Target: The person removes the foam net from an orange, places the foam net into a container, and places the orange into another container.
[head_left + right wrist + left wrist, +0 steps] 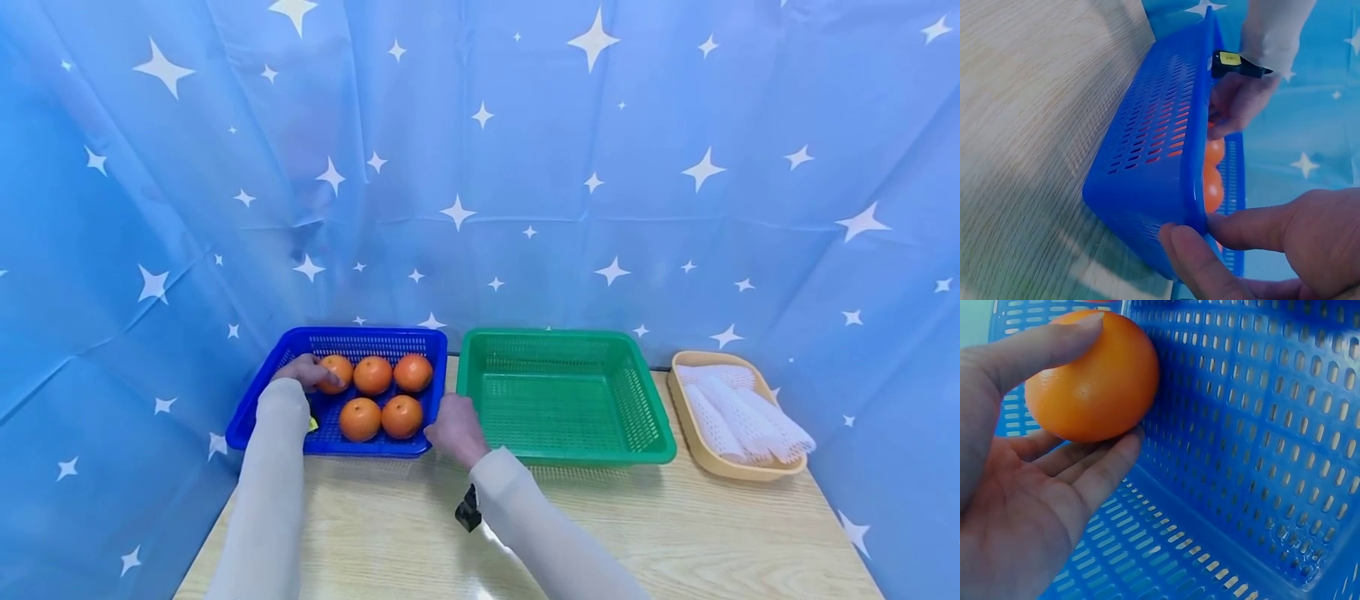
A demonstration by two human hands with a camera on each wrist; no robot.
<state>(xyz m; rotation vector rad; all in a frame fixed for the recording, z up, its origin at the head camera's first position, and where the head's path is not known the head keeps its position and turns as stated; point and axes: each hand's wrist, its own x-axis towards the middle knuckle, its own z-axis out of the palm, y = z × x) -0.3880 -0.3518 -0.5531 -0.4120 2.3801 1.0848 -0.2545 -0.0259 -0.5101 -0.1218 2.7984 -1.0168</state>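
Note:
A blue plastic basket on the left of the table holds several oranges in two rows. Inside its left part, my left hand grips the back-row orange nearest it. The left wrist view has the thumb over the top of that fruit and the other fingers beneath, close to the perforated wall. At the basket's front right corner is my right hand; its thumb and index finger pinch the rim in the right wrist view. Part of the left hand is hidden there behind the basket wall.
Just right of the blue basket stands a green basket with nothing in it. Further right, a tan tray holds white mesh foam sleeves. A blue star-patterned curtain hangs behind the wooden table.

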